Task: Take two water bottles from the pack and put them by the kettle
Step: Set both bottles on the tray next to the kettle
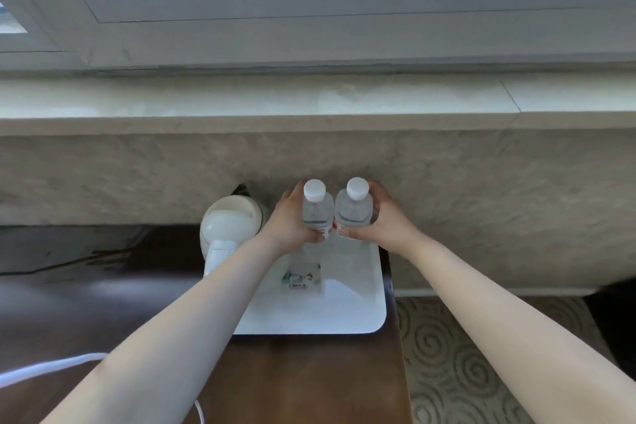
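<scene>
Two clear water bottles with white caps stand upright side by side over the far end of a white tray point(347, 317). My left hand point(290, 218) is wrapped around the left bottle point(316, 208). My right hand point(382, 217) grips the right bottle point(354, 205). The two bottles nearly touch each other. A white kettle point(229, 227) sits just left of my left hand, its handle pointing toward me. The bottle bases are hidden by my fingers. No pack is in view.
The tray lies on a dark wooden table point(303, 375) against a textured wall under a stone window sill point(309, 103). Small sachets point(303, 280) lie on the tray. A white cord point(44, 367) runs at the left. Patterned carpet point(457, 372) lies to the right.
</scene>
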